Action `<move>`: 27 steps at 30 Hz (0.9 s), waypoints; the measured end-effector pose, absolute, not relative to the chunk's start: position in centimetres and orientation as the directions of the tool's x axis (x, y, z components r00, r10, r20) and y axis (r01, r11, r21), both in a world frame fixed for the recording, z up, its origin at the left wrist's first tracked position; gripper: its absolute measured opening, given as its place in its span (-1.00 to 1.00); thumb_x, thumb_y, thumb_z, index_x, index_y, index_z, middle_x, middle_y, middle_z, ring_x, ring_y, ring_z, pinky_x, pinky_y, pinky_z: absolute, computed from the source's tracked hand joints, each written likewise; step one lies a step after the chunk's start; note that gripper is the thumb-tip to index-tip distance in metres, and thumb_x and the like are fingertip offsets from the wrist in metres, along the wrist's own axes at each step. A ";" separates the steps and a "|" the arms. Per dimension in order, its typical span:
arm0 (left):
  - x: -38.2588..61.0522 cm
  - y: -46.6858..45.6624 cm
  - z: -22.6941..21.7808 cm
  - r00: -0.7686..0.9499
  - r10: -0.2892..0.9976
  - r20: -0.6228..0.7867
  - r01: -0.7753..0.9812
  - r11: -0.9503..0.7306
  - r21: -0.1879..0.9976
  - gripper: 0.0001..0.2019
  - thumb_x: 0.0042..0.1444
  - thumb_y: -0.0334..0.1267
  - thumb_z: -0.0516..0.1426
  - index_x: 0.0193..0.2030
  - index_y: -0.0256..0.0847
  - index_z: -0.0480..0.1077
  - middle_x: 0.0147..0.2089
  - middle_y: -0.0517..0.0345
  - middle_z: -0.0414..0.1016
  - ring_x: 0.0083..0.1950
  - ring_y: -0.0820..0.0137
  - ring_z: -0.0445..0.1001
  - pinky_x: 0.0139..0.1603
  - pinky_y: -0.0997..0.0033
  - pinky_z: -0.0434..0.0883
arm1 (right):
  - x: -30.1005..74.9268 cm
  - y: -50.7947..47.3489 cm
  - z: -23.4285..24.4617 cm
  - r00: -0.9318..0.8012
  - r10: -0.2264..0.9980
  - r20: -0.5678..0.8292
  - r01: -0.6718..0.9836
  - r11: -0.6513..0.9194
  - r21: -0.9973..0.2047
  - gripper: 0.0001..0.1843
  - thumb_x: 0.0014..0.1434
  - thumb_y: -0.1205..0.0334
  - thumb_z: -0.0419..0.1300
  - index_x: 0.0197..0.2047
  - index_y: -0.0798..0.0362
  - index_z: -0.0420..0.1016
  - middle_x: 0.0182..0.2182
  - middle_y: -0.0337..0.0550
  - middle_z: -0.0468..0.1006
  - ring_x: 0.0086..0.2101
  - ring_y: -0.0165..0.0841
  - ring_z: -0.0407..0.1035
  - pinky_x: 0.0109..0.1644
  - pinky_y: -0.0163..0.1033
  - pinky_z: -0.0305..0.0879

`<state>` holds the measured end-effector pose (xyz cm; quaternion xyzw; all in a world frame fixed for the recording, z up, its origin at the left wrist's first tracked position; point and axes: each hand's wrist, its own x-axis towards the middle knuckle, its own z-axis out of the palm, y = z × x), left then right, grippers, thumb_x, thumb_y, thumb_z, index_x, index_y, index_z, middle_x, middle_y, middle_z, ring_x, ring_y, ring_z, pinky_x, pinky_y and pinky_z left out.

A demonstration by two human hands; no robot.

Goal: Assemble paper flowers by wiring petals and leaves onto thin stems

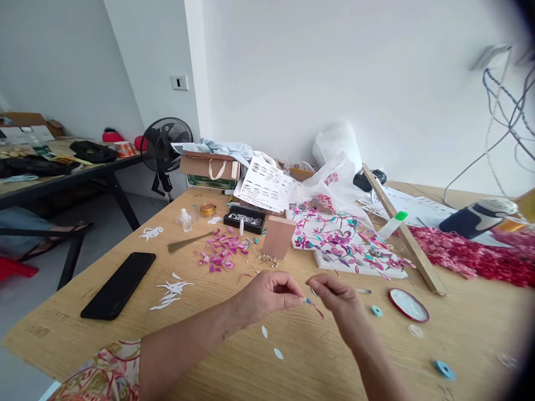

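Observation:
Over the middle of the wooden table (234, 362), my left hand (270, 298) pinches a slim pink-and-teal petal (315, 307) between thumb and forefinger. Its pink tip points down to the right. Just right of it, my right hand (336, 295) is closed in a pinch, fingertips close to the petal; what they hold is too small to make out. Two white leaf-shaped pieces (278, 353) lie below my hands. Beyond my left hand is a loose pile of magenta petals (221, 250), with small pearly beads (270, 260) by an upright pinkish block (278, 236).
White foam (363, 264) bears several pink-and-teal flowers on the right. Nearby are a wooden bar (403, 239), a red-rimmed dish (408, 304), a teal spool (377, 311) and a blue spool (444, 370). A black phone (119, 285) and white cutouts (170, 292) lie left.

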<state>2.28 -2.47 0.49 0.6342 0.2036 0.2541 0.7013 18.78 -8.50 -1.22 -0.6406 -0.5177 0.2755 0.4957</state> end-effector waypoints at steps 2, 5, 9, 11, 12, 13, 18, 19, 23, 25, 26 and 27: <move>2.5 -2.3 0.5 0.725 0.689 0.009 -0.144 0.139 0.980 -0.85 -0.11 -0.26 0.16 -0.48 -0.32 0.34 -0.57 0.28 0.22 -0.53 0.60 0.13 -0.51 0.59 0.10 | 17.7 -8.8 -3.2 0.319 0.941 0.109 0.299 0.009 -0.954 -0.72 -0.01 0.04 0.13 -0.56 0.08 0.41 -0.69 -0.31 0.29 -0.61 -0.47 0.17 -0.56 -0.39 0.13; 3.3 -1.6 -0.2 0.645 0.765 0.004 -0.169 0.137 0.976 -0.86 -0.10 -0.27 0.15 -0.47 -0.32 0.34 -0.55 0.26 0.24 -0.51 0.58 0.15 -0.49 0.58 0.14 | 15.7 -10.6 -5.2 0.337 0.933 0.123 0.329 0.005 -0.944 -0.70 0.00 0.02 0.11 -0.55 0.07 0.43 -0.68 -0.31 0.31 -0.62 -0.46 0.17 -0.57 -0.39 0.12; 4.2 -0.8 -1.4 0.583 0.796 0.164 0.006 -0.206 0.978 -0.93 -0.07 -0.36 0.10 -0.51 -0.30 0.35 -0.53 0.23 0.27 -0.47 0.55 0.20 -0.44 0.55 0.17 | 14.2 -13.7 -3.9 0.321 0.907 0.272 0.568 0.046 -0.822 -0.73 0.06 0.08 0.07 -0.52 0.04 0.44 -0.63 -0.27 0.41 -0.59 -0.43 0.27 -0.53 -0.41 0.19; 4.3 -0.9 -1.6 0.625 0.723 0.295 0.086 -0.439 0.895 -0.92 -0.06 -0.43 0.08 -0.52 -0.28 0.36 -0.50 0.20 0.30 -0.43 0.52 0.23 -0.40 0.53 0.18 | 14.4 -14.5 -1.9 0.281 0.891 0.356 0.679 0.078 -0.730 -0.77 0.08 0.12 0.06 -0.46 0.02 0.46 -0.59 -0.24 0.46 -0.57 -0.41 0.33 -0.50 -0.41 0.23; 4.2 -1.0 -1.5 0.664 0.671 0.331 0.099 -0.518 0.850 -0.91 -0.06 -0.45 0.07 -0.51 -0.28 0.37 -0.48 0.18 0.32 -0.41 0.50 0.25 -0.39 0.52 0.19 | 14.9 -14.5 -0.9 0.268 0.879 0.395 0.721 0.089 -0.687 -0.79 0.08 0.13 0.06 -0.44 0.01 0.46 -0.55 -0.22 0.49 -0.54 -0.40 0.36 -0.47 -0.41 0.24; 4.1 -1.3 -1.4 0.707 0.616 0.348 0.093 -0.568 0.818 -0.89 -0.04 -0.46 0.06 -0.50 -0.27 0.38 -0.47 0.17 0.33 -0.39 0.49 0.26 -0.37 0.52 0.20 | 15.5 -14.3 0.0 0.266 0.862 0.432 0.753 0.094 -0.652 -0.80 0.07 0.13 0.06 -0.43 0.01 0.46 -0.52 -0.20 0.51 -0.51 -0.38 0.38 -0.46 -0.40 0.25; 3.2 -2.7 0.1 0.841 0.492 0.225 -0.029 -0.374 0.927 -0.93 -0.06 -0.38 0.12 -0.51 -0.27 0.38 -0.49 0.20 0.32 -0.41 0.51 0.27 -0.37 0.53 0.20 | 19.2 -10.5 1.3 0.349 0.861 0.370 0.704 0.020 -0.710 -0.75 0.03 0.08 0.10 -0.53 0.04 0.43 -0.57 -0.24 0.47 -0.53 -0.39 0.31 -0.48 -0.36 0.20; 3.0 -2.9 0.4 0.840 0.515 0.169 -0.046 -0.244 0.969 -0.93 -0.08 -0.34 0.14 -0.51 -0.28 0.38 -0.50 0.21 0.31 -0.44 0.53 0.25 -0.40 0.54 0.18 | 19.5 -9.8 0.7 0.349 0.880 0.321 0.639 0.028 -0.769 -0.74 0.02 0.06 0.10 -0.55 0.05 0.42 -0.60 -0.25 0.44 -0.54 -0.40 0.29 -0.48 -0.36 0.20; 3.1 -2.7 0.8 0.741 0.671 0.030 -0.147 0.118 0.982 -0.84 -0.11 -0.23 0.17 -0.48 -0.32 0.35 -0.58 0.28 0.22 -0.54 0.59 0.15 -0.50 0.58 0.12 | 18.5 -9.0 -2.9 0.300 0.934 0.193 0.436 0.046 -0.899 -0.68 0.01 0.02 0.10 -0.58 0.07 0.38 -0.69 -0.31 0.31 -0.60 -0.45 0.22 -0.54 -0.39 0.16; 3.5 -2.3 0.4 0.676 0.736 0.029 -0.175 0.122 0.977 -0.83 -0.11 -0.23 0.16 -0.47 -0.32 0.35 -0.57 0.27 0.23 -0.53 0.59 0.15 -0.50 0.58 0.14 | 16.9 -10.0 -4.4 0.295 0.935 0.197 0.483 0.031 -0.875 -0.67 0.04 0.01 0.07 -0.58 0.07 0.38 -0.69 -0.32 0.30 -0.61 -0.46 0.21 -0.56 -0.40 0.15; 3.7 -2.0 0.0 0.649 0.759 0.039 -0.165 0.090 0.982 -0.84 -0.10 -0.23 0.15 -0.47 -0.32 0.35 -0.56 0.26 0.24 -0.52 0.58 0.17 -0.49 0.57 0.16 | 16.1 -10.7 -4.7 0.285 0.934 0.216 0.534 0.032 -0.845 -0.67 0.06 0.02 0.06 -0.57 0.06 0.38 -0.69 -0.32 0.31 -0.61 -0.46 0.22 -0.56 -0.40 0.15; 4.0 -1.7 -0.3 0.626 0.777 0.063 -0.132 0.026 0.991 -0.86 -0.08 -0.25 0.13 -0.47 -0.31 0.35 -0.55 0.25 0.25 -0.50 0.57 0.18 -0.48 0.57 0.17 | 15.3 -11.5 -4.8 0.263 0.934 0.242 0.590 0.042 -0.806 -0.68 0.09 0.05 0.04 -0.56 0.05 0.39 -0.68 -0.31 0.33 -0.61 -0.45 0.24 -0.55 -0.41 0.17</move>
